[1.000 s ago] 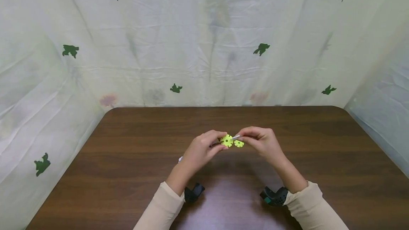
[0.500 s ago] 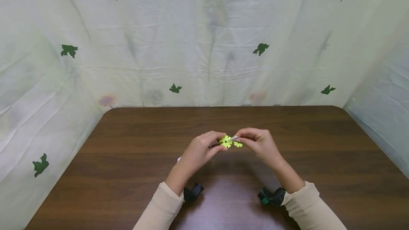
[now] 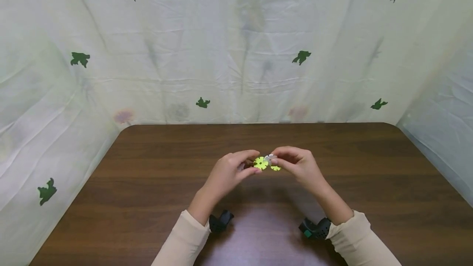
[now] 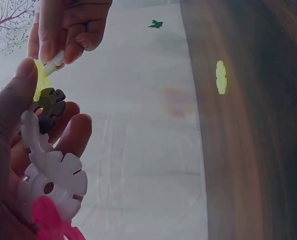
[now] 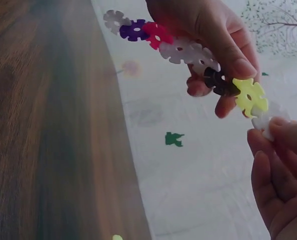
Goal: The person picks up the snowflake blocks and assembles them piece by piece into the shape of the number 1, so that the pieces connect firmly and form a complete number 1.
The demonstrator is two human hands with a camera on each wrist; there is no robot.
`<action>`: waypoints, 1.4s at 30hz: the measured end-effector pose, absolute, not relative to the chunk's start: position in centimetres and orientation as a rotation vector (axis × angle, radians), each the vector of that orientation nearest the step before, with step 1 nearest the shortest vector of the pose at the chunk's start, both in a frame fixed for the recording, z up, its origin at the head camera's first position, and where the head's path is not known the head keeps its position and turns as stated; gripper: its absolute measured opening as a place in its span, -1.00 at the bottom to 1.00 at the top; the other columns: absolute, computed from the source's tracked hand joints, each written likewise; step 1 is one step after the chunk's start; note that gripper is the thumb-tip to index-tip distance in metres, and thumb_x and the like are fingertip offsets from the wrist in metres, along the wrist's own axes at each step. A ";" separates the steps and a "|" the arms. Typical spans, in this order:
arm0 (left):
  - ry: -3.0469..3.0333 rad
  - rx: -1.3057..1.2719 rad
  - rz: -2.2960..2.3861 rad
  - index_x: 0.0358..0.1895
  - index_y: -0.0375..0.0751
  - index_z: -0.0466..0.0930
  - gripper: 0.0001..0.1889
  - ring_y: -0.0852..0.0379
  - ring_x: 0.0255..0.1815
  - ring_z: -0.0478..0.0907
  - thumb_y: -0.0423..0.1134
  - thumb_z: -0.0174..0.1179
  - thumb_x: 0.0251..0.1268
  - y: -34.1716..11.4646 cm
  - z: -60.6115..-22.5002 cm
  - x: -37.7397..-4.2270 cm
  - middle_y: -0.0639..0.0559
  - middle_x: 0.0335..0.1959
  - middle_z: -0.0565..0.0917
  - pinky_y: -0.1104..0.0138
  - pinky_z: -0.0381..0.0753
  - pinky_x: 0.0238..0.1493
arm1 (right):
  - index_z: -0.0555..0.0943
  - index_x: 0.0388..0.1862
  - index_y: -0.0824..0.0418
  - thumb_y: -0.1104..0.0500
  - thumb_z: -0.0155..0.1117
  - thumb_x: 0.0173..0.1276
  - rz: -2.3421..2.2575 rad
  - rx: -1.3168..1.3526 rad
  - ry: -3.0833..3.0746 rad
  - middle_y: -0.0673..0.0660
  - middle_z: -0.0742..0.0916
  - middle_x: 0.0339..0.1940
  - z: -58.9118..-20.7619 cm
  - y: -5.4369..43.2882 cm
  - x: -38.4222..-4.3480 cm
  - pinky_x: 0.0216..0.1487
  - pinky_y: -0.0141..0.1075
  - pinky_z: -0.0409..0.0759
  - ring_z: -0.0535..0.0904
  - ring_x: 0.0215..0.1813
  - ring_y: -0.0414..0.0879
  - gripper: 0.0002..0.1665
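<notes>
My left hand (image 3: 232,172) holds a chain of notched plastic discs, its thumb at the yellow disc (image 5: 250,96). The chain runs back across the palm through a black disc (image 5: 219,81), white discs (image 4: 56,182), a pink disc (image 5: 157,35), a purple disc (image 5: 134,30) and a white end disc (image 5: 115,21). My right hand (image 3: 301,167) pinches another white disc (image 5: 266,117) between thumb and fingers. Its edge overlaps the yellow disc's edge. Most of the chain is hidden behind the left hand in the head view.
A loose yellow disc (image 3: 275,168) lies on the brown wooden table (image 3: 177,143), partly behind the right hand's fingertips. A pale curtain (image 3: 229,52) with green leaf shapes hangs behind the table and along its sides. Each wrist wears a black camera mount (image 3: 221,221).
The white disc in my right hand has turned from edge-on to show its face. My left hand has shifted slightly left, and the chain's white end beside the left forearm has gone from view.
</notes>
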State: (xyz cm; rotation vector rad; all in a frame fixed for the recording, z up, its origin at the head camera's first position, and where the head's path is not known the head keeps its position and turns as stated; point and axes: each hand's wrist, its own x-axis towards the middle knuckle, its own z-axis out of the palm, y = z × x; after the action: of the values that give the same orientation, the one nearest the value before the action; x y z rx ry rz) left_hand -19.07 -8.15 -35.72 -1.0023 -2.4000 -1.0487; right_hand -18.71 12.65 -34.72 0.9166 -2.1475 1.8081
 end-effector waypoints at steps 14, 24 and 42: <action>-2.273 -1.059 -0.904 -0.10 -0.23 0.57 -0.62 0.29 -0.39 0.51 -0.21 0.37 -0.06 -8.2 -35.5 -19.1 0.06 -0.25 0.63 0.44 0.48 -0.33 | 0.53 -0.25 0.49 0.40 0.27 0.12 2.098 0.671 -2.141 0.22 0.62 -0.41 -36.9 12.1 -19.6 -0.36 -0.20 0.59 0.61 -0.43 -0.04 -0.78; -2.278 -1.049 -0.804 -0.07 -0.19 0.58 -0.60 0.23 -0.25 0.52 -0.18 0.37 -0.05 -7.6 -36.2 -19.1 0.09 -0.21 0.62 0.33 0.43 -0.30 | 0.50 -0.24 0.52 0.39 0.26 0.13 2.234 0.573 -2.161 0.22 0.60 -0.44 -37.2 11.2 -19.1 -0.35 -0.24 0.58 0.61 -0.44 -0.11 -0.76; -2.248 -0.948 -0.852 -0.12 -0.18 0.59 -0.63 0.23 -0.35 0.51 -0.22 0.38 -0.08 -7.9 -36.7 -19.2 0.08 -0.30 0.62 0.34 0.46 -0.29 | 0.53 -0.12 0.37 0.33 0.27 0.15 1.991 0.657 -2.176 0.31 0.62 -0.23 -38.0 12.6 -20.4 -0.25 -0.32 0.56 0.58 -0.21 -0.03 -0.70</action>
State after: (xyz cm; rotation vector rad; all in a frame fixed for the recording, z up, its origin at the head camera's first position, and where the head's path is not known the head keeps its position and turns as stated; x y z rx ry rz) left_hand -19.25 -7.93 -36.67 -0.9477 -2.2479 -0.8522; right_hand -20.45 12.61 -38.05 0.6569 -2.1758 1.9910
